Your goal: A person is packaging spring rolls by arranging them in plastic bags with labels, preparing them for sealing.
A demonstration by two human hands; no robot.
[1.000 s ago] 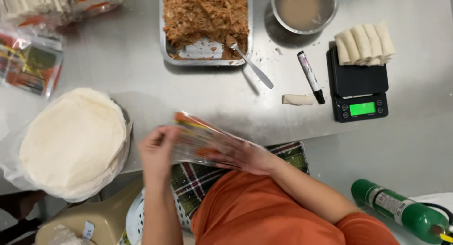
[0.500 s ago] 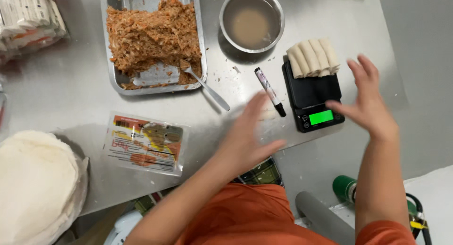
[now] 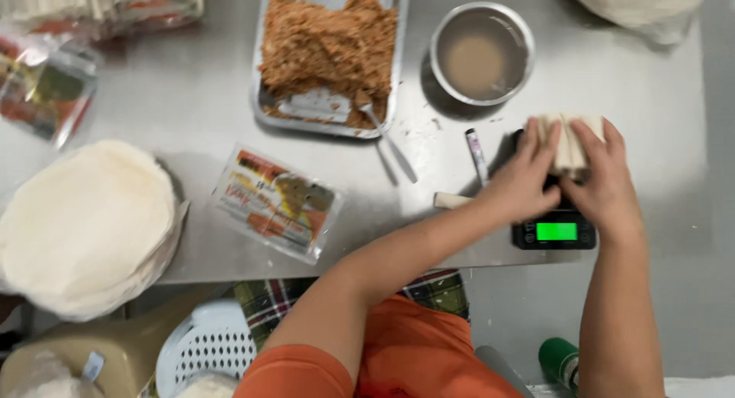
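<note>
Both hands, we noted, pressed together around the pale rolls (image 3: pixel 570 141) on the black scale (image 3: pixel 555 231): left hand (image 3: pixel 523 180), right hand (image 3: pixel 605 185). Marker (image 3: pixel 477 154) lay just left.

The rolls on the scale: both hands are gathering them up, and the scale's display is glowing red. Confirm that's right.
Not quite. Both the left hand and the right hand are on the pale rolls over the black scale, but its display glows green, not red, as the head view shows.
</note>
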